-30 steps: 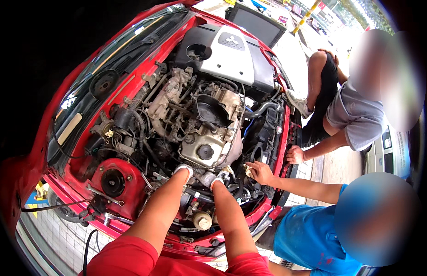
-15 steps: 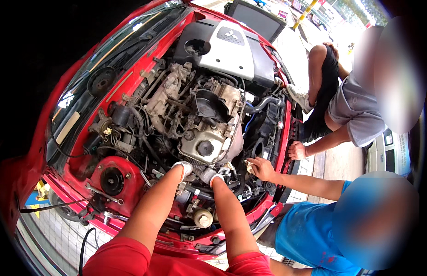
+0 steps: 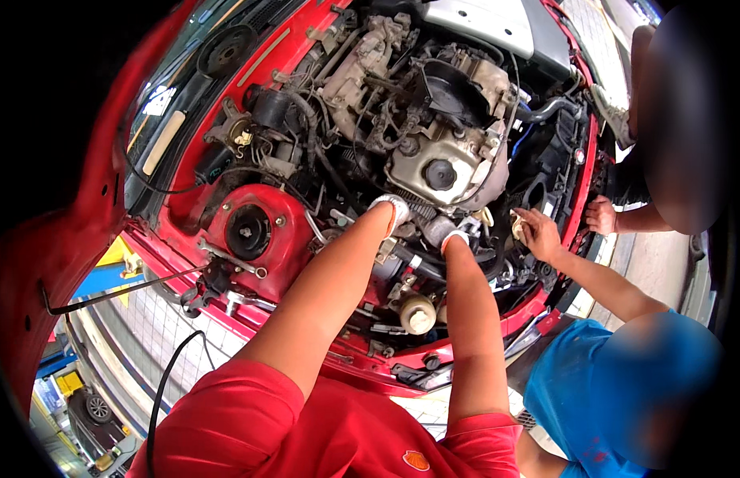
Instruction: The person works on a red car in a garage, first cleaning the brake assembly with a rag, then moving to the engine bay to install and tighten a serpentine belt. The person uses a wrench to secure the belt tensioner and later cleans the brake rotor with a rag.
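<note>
I lean over the open engine bay of a red car [image 3: 250,119]. My left hand [image 3: 391,209], in a white glove with a red cuff, reaches down into the parts just below the grimy engine block [image 3: 438,163]. My right hand [image 3: 451,236], gloved the same way, is beside it, close against a thick grey hose [image 3: 436,228]. Both sets of fingers are sunk among hoses and cannot be seen clearly. A round cream-coloured reservoir cap [image 3: 418,313] sits between my forearms.
A person in a blue shirt [image 3: 593,382] at my right reaches a bare hand [image 3: 537,233] into the bay. Another person's hand [image 3: 602,215] rests on the car's front edge. A red strut tower [image 3: 249,233] lies left of my arms. A black cable [image 3: 171,374] hangs below.
My view has moved in closer over the engine. Both my hands stay at the same spot below the engine block. The blue-shirted person's hand remains inside the bay.
</note>
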